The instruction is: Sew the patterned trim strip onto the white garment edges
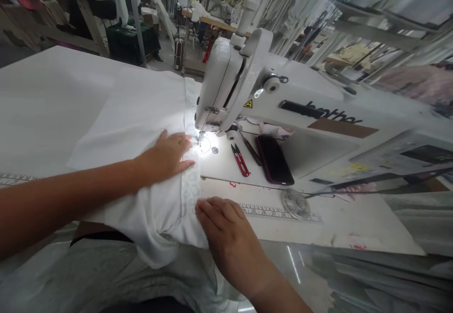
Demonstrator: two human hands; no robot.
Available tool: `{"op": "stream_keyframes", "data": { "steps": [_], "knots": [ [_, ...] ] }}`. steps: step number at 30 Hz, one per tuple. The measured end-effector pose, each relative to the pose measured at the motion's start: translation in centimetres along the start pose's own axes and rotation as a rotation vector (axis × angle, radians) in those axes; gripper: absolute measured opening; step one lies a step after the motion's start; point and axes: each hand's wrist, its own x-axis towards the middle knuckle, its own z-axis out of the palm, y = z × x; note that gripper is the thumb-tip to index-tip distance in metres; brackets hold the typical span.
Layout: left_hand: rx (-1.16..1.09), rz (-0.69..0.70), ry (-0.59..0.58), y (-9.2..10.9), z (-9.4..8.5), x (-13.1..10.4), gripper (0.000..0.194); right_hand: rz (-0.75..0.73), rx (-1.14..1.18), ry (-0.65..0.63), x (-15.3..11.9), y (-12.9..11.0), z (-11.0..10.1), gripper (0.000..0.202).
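White fabric [130, 119] is spread over the sewing machine table, with a patterned, lace-like band [191, 185] along its right edge. That band runs under the needle area of a white sewing machine [219, 81], lit by its lamp. My left hand [168, 157] lies flat on the fabric just left of the presser foot [200, 138], thumb and fingers apart. Closer to me, my right hand [226, 228] has its fingers together at the band's edge, gripping the fabric; its thumb is not clearly visible. Between and below the hands the cloth bunches and hangs over the front edge.
Red thread snips [240, 160], a thin brown-handled tool [252, 148] and a dark phone [274, 159] lie under the machine arm. A clear round disc [296, 203] rests on the ruler strip [262, 211]. Other worktables [208, 20] and hanging cloth stand behind.
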Motion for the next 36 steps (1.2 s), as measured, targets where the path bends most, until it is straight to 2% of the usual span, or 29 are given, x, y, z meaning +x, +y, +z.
{"op": "stream_keyframes", "data": {
  "steps": [3,6,8,12,18,27,36],
  "knots": [
    [-0.144,0.193,0.059,3.0,0.0,-3.0,0.013,0.0,-0.021,-0.002,-0.5,-0.2,0.1,0.04],
    [-0.186,0.358,0.056,5.1,0.0,-5.3,0.018,0.006,-0.03,-0.012,-0.9,-0.3,0.4,0.042],
    [-0.172,0.417,0.069,5.5,0.0,-5.9,0.02,0.015,-0.019,-0.031,-1.1,-0.3,0.5,0.043],
    [-0.162,0.509,0.063,4.5,-0.1,-5.7,0.02,0.07,0.071,-0.029,-0.8,-0.2,0.4,0.035],
    [-0.161,0.562,0.043,2.5,-0.4,-4.5,0.014,0.149,0.126,-0.048,0.7,0.9,0.2,0.032],
    [-0.141,0.671,0.095,-1.3,-0.1,-0.4,0.01,0.198,0.046,-0.049,4.3,4.4,0.8,0.021],
    [-0.141,0.637,0.103,-4.1,-0.1,3.5,0.014,0.213,0.0,-0.111,7.9,7.6,1.1,0.018]
  ]
}}
